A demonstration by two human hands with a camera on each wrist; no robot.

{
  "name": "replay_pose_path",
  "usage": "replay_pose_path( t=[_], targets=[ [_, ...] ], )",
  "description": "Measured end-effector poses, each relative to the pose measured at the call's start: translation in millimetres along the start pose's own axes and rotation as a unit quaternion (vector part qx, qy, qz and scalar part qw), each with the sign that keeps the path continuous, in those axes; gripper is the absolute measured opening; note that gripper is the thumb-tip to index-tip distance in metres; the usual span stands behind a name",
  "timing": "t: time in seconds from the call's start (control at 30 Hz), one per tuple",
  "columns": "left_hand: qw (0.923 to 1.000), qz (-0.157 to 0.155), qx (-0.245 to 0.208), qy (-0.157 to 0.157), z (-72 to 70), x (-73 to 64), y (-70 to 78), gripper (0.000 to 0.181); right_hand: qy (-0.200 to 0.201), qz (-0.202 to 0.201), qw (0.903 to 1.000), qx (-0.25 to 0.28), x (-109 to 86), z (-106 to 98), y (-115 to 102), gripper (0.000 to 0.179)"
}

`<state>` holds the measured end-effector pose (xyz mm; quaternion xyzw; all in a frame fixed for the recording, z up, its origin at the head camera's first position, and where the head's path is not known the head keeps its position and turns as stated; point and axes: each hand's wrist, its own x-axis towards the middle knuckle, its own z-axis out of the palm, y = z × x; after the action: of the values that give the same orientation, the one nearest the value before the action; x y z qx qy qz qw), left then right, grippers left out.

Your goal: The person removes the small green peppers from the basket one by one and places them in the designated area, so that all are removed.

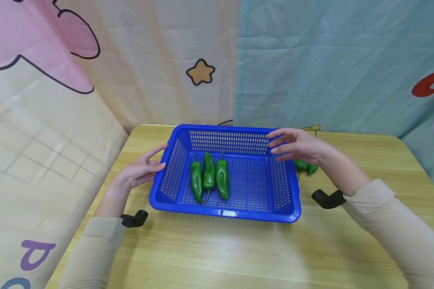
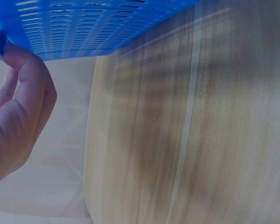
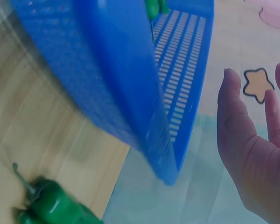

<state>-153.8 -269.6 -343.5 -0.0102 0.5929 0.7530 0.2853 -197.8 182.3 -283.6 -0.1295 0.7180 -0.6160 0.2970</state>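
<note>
A blue plastic basket point(image 1: 202, 209) with slotted walls holds three green peppers point(image 1: 222, 180) lying side by side in its left half. At the basket's left rim, my left hand point(image 1: 139, 171) pinches the edge between thumb and fingers; the left wrist view shows the fingers point(image 2: 30, 79) bent at the rim. My right hand point(image 1: 298, 146) hovers over the right rim, fingers spread and loosely bent, holding nothing. More green peppers point(image 1: 312, 168) lie just outside the basket's right side, partly hidden by that hand and the basket. The right wrist view shows these peppers point(image 3: 56, 203) close up.
Under everything is a light wooden table point(image 1: 217, 253). Printed curtains point(image 1: 159, 80) hang behind it and along its sides. A black wrist mount point(image 1: 327, 198) sticks out from the right wrist and another point(image 1: 135, 218) from the left.
</note>
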Motion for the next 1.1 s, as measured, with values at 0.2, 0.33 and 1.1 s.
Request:
replay_pose_path(
  t=[0.2,0.33,1.1],
  targets=[
    [1.0,0.002,-0.003,-0.005,-1.1,0.9,0.3,0.074,-0.01,0.01,0.9998,-0.017,14.6,12,-5,0.047],
    [1.0,0.003,-0.004,-0.007,-1.1,1.3,1.1,0.073,-0.027,0.008,0.9993,-0.024,23.3,20,-6,0.049],
    [1.0,0.0,0.002,-0.005,1.2,-0.6,1.8,0.074,-0.047,0.036,0.9982,-0.013,68.0,60,10,0.048]
  ],
)
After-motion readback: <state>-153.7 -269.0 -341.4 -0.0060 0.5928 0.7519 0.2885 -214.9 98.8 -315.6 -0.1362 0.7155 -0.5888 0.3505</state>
